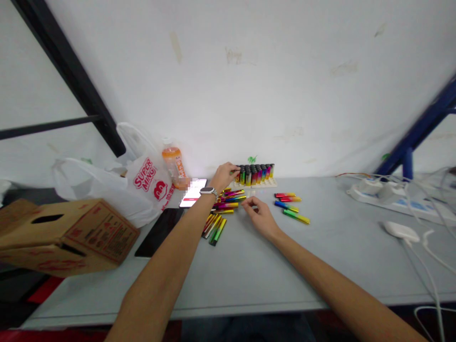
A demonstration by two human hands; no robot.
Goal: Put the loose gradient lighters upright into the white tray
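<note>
Shiny, multicoloured lighters with black tops stand upright in rows in a pale rack against the wall. At the rack's left end, my left hand is closed, its fingertips pinching the top of a lighter there. More lighters lie in a loose pile below that hand, several side by side nearer me. My right hand rests just right of the pile, thumb and fingers drawn together by the lighter ends. Whatever those fingers hold, if anything, is hidden.
Several lighters lie right of my right hand. On the left are a phone, a black tablet, an orange drink bottle, a plastic bag and a cardboard box. A power strip and white charger trail cables rightward.
</note>
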